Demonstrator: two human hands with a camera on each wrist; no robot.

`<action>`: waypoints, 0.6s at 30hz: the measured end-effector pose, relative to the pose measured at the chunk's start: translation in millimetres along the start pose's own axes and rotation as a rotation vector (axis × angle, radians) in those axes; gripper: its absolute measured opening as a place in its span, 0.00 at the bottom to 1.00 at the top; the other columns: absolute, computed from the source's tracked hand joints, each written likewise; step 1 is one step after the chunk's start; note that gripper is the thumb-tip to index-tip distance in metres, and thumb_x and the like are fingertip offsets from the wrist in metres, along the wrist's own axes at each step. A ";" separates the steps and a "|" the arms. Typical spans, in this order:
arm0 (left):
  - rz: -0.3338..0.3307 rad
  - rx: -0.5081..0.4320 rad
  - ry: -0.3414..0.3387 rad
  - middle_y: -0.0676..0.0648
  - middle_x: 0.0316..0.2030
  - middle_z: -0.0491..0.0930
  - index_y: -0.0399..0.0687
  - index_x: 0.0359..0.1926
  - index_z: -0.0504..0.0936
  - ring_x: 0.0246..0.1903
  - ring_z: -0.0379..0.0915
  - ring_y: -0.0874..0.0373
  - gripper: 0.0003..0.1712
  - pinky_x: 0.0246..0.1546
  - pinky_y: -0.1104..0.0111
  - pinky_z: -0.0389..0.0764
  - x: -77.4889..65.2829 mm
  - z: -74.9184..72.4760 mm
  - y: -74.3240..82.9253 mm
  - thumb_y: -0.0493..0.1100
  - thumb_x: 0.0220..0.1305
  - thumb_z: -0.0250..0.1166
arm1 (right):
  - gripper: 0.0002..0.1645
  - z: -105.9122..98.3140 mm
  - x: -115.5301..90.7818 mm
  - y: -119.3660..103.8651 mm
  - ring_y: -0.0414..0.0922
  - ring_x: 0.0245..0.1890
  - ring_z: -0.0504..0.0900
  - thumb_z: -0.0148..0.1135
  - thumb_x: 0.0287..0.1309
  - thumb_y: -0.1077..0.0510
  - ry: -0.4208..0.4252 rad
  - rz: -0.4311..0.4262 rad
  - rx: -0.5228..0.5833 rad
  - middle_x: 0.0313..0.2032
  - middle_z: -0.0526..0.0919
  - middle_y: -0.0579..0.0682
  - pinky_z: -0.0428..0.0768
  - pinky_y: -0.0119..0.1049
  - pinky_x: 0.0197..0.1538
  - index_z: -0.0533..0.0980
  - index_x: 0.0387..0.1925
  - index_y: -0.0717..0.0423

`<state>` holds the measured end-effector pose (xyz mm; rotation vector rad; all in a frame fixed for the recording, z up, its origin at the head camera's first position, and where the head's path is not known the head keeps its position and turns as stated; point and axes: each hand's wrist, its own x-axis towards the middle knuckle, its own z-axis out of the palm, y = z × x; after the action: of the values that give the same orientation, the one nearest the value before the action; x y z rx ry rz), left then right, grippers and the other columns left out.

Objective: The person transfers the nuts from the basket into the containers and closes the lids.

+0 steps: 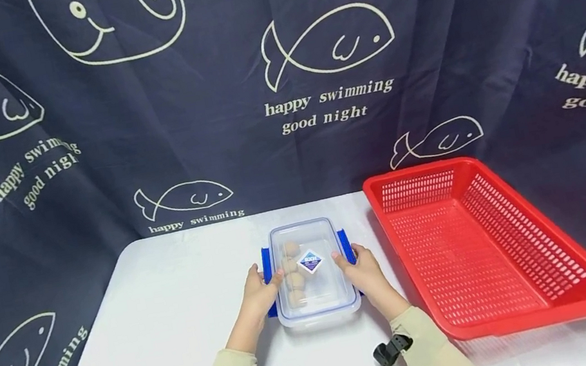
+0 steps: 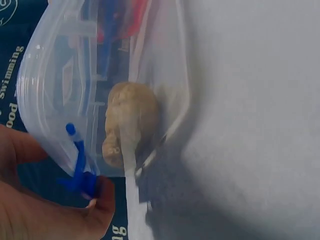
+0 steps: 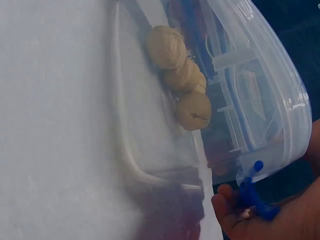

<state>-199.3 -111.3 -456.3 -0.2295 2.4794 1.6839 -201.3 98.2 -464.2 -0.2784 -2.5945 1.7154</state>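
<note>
A clear plastic food container (image 1: 325, 298) with a see-through lid lies between my hands on the white table. Along its left wall sits a row of several round tan balls (image 3: 194, 111), whose kind I cannot tell. My left hand (image 1: 258, 294) grips the left side, thumb on the lid and fingers at the blue clip (image 2: 86, 182). On the other side my right hand (image 1: 365, 275) grips likewise, its fingers against the right blue clip (image 3: 257, 200). Both clips stick outward; whether they are latched I cannot tell. A diamond-shaped label (image 1: 310, 262) marks the lid.
To the right of the container stands a large red plastic basket (image 1: 472, 330) with perforated walls. The white table (image 1: 172, 296) ends at the back against a dark blue curtain (image 1: 239, 146) printed with fish.
</note>
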 end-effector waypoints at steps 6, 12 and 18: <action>0.107 0.081 0.073 0.28 0.54 0.66 0.22 0.64 0.59 0.55 0.67 0.33 0.30 0.61 0.44 0.70 2.0 8.1 -2.6 0.39 0.70 0.55 | 0.29 7.7 0.4 -4.5 0.65 0.50 0.77 0.58 0.65 0.57 0.083 -0.115 -0.079 0.47 0.77 0.72 0.78 0.56 0.55 0.66 0.57 0.78; 0.215 0.081 0.042 0.17 0.56 0.63 0.16 0.62 0.53 0.59 0.62 0.25 0.26 0.61 0.40 0.66 2.9 17.9 -3.1 0.34 0.71 0.47 | 0.24 13.0 -1.2 -5.8 0.67 0.48 0.78 0.54 0.66 0.60 0.094 -0.158 -0.111 0.44 0.77 0.76 0.79 0.59 0.52 0.63 0.54 0.77; 0.228 0.122 0.027 0.14 0.57 0.60 0.15 0.63 0.48 0.59 0.60 0.24 0.27 0.61 0.39 0.65 0.6 19.6 -0.9 0.32 0.72 0.43 | 0.19 18.2 -6.2 -10.5 0.70 0.39 0.81 0.50 0.66 0.64 0.104 -0.225 -0.185 0.36 0.78 0.78 0.83 0.59 0.39 0.62 0.50 0.78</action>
<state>-199.1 -93.5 -464.4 0.0464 2.7057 1.6070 -198.7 76.6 -461.3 -0.0722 -2.5962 1.3564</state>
